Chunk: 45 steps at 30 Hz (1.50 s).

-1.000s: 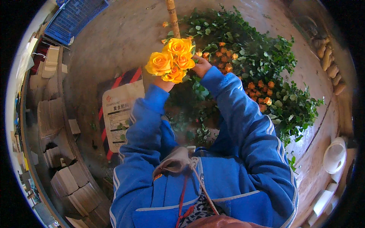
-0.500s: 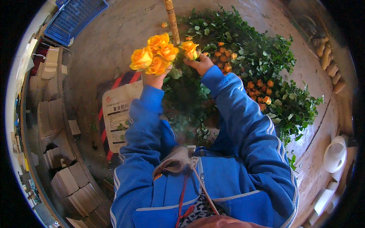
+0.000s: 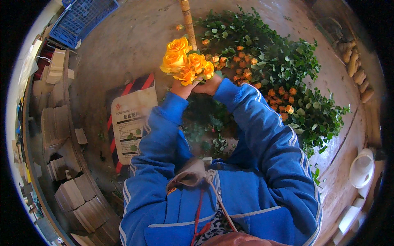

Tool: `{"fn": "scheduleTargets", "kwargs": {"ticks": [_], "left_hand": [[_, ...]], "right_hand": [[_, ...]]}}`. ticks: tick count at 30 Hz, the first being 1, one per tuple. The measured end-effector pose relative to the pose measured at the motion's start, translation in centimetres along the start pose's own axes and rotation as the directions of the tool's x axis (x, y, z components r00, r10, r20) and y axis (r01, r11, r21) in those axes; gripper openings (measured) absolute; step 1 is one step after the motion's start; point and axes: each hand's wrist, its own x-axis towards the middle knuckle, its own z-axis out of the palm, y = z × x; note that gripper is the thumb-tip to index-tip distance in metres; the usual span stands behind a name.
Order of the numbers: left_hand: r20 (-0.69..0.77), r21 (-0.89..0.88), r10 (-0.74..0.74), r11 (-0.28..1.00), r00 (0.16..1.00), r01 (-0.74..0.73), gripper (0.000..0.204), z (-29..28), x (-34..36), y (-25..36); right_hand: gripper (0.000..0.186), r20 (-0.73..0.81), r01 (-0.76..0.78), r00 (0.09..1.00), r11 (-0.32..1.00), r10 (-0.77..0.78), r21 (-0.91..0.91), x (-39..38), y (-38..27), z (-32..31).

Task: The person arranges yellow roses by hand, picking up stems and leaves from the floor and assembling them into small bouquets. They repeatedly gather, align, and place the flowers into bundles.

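Head view: I hold a bunch of yellow-orange roses [image 3: 174,60] in front of me, near the lower end of the bamboo pole [image 3: 188,24]. My left hand [image 3: 181,89] is closed around the stems beneath the blooms. My right hand [image 3: 208,85] meets it, fingers curled under the rightmost bloom; whether it grips a stem cannot be told. Progress, as judged: five blooms are grouped; the orange roses [image 3: 281,98] on the floor [image 3: 106,53] remain ungathered.
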Motion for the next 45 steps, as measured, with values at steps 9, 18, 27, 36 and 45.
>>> {"fn": "scheduleTargets", "kwargs": {"ticks": [9, 18, 27, 36, 45], "left_hand": [[0.033, -0.364, 0.066, 0.930, 0.997, -0.049, 0.055, -0.9, 0.4, 0.0], [-0.026, -0.393, 0.034, 0.918, 0.999, -0.042, 0.050, -1.1, 0.5, -0.9], [0.119, -0.274, 0.115, 0.958, 0.986, -0.079, 0.060, -1.8, 0.3, -0.8], [-0.653, -0.315, -0.220, 0.949, 0.725, 0.005, 0.045, -6.9, 3.2, -3.0], [-0.595, -0.702, -0.485, 0.702, 0.641, -0.120, 0.031, -16.2, 1.1, -7.3]], "right_hand": [[0.044, -0.287, -0.056, 0.958, 0.993, 0.024, -0.102, 0.0, 0.3, -0.2], [0.049, -0.165, -0.122, 0.977, 0.988, 0.137, 0.099, -0.4, 1.7, -2.2], [0.054, -0.126, -0.045, 0.990, 0.990, 0.062, 0.136, -1.4, 1.3, -3.2], [0.038, -0.476, -0.005, 0.879, 0.997, 0.039, 0.073, -3.2, 0.4, -12.7], [0.025, -0.843, 0.168, 0.336, 0.854, 0.421, 0.493, -14.7, -2.1, -25.3]]}}
